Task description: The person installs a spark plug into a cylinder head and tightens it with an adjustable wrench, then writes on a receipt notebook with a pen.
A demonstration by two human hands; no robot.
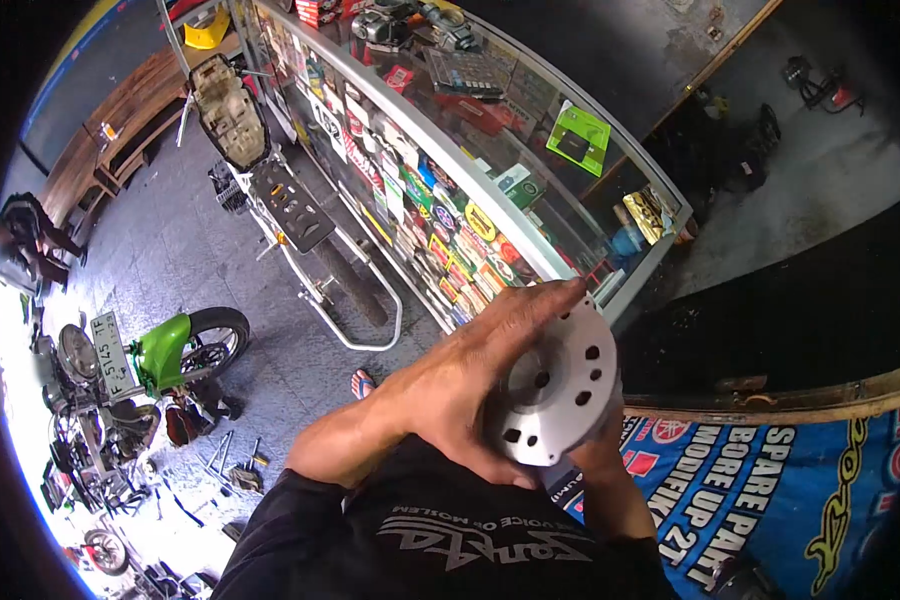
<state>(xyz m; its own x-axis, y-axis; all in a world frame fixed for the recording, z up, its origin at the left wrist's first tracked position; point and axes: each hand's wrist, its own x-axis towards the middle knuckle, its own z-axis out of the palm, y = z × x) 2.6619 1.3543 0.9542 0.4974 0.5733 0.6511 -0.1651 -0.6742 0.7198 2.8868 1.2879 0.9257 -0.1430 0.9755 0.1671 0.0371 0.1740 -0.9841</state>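
A round, silvery metal disc (562, 410) with several holes near its rim and one in its middle is tilted up in front of my chest. My left hand (475, 375) grips it from the left, fingers and thumb spread around its edge. Behind the disc's lower right side is my right hand (602, 440); its fingers are hidden, so I cannot tell how they hold. The disc's far side is out of sight.
A glass display counter (440, 150) with stickers runs just ahead. A stripped motorcycle (290, 205) stands beside it. Another motorcycle with a green fender (162, 355) and loose tools (220, 460) are at left. A blue banner (730, 480) lies at right.
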